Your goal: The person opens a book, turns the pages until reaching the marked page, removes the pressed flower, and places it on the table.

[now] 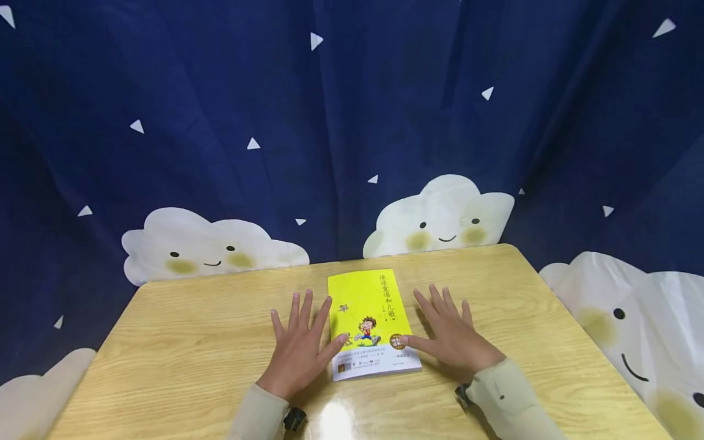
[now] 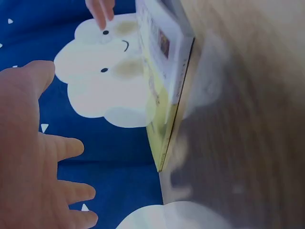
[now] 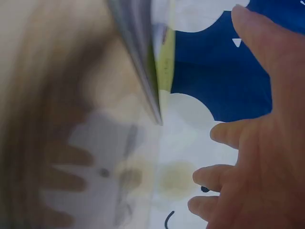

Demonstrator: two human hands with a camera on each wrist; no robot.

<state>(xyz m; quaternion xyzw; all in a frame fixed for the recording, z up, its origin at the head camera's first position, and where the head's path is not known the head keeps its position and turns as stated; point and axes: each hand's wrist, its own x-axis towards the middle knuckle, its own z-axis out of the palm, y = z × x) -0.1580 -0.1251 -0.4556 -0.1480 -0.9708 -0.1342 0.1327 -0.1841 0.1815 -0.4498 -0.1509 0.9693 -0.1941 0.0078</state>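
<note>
A closed yellow and white children's book [image 1: 357, 305] lies on the wooden table, with a cartoon running child on its cover. To its left hovers my left hand [image 1: 299, 351], fingers spread, the thumb over the book's left edge. My right hand [image 1: 453, 336] is at the book's right side, also spread, its thumb over the right edge. Both wrist views show a gap between each hand and the book: the left hand [image 2: 28, 143] stands apart from the spine of the book [image 2: 164, 95], and the right hand [image 3: 262, 138] is apart from its page edges.
The wooden table [image 1: 192, 330] reaches back to a dark blue curtain [image 1: 275, 91] printed with white clouds and small triangles. Each wrist carries a dark strap [image 1: 294, 419]. Light glares off the table's near edge.
</note>
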